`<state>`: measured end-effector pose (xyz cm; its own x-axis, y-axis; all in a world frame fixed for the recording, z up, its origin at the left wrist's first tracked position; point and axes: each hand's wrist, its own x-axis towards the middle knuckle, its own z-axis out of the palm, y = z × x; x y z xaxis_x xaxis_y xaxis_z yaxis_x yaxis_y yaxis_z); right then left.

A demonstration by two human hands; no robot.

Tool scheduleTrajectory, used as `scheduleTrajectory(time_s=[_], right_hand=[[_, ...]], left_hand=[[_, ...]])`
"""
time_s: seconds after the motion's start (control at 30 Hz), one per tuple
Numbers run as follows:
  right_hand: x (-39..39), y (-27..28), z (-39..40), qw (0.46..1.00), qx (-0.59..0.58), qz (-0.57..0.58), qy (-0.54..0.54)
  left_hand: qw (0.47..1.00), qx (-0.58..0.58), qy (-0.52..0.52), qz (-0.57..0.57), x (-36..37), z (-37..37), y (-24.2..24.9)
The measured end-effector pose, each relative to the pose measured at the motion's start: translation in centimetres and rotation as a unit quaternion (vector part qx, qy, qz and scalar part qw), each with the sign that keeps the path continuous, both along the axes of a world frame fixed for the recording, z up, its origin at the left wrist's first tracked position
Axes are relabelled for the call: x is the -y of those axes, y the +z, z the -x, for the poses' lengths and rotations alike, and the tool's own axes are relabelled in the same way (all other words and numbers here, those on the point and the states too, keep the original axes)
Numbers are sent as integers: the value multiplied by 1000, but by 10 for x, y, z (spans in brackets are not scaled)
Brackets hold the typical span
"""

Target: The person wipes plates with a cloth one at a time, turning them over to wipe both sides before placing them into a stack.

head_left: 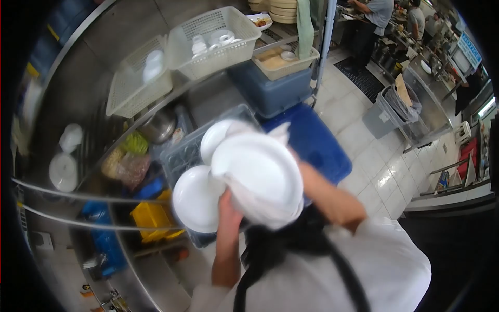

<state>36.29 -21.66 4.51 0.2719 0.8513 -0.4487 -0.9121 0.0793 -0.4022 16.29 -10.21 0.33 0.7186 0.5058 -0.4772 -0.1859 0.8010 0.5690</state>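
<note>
A large white plate (254, 164) is tilted in front of me, between my two hands. At its lower left edge my left hand (228, 209) is closed on the plate through a white cloth (254, 203), which drapes over the lower rim. My right hand (297, 161) is at the plate's right side, its fingers mostly hidden behind the plate and another fold of the cloth. Below lie more white plates: one round plate (196, 200) at the left and another plate (213, 138) behind, both on a grey dish rack (236, 114).
White perforated baskets (218, 44) holding small dishes stand on the shelf. A grey-blue bin (270, 91) and a blue lid-like panel (317, 140) are at the right. A yellow container (150, 218) sits lower left. Other people work in the background, near a trash bin (382, 114).
</note>
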Motion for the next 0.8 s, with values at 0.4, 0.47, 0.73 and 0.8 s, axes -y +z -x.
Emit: scheduleTrajectory(time_s=[0.4,0.47,0.73,0.8], right_hand=[[22,-4,54,954,249,-137,90],[37,-6,72,983,143,-102,62],[99,57,45,845,517,90,101],[102,84,35,837,512,108,157]], left_hand=[[999,-14,-24,-31,-5,-2,-18],[993,-73,-10,-97,-19,9,-18],[996,-4,32,-79,-11,26,-10],[930,-148,-110,-317,-31,28,38]])
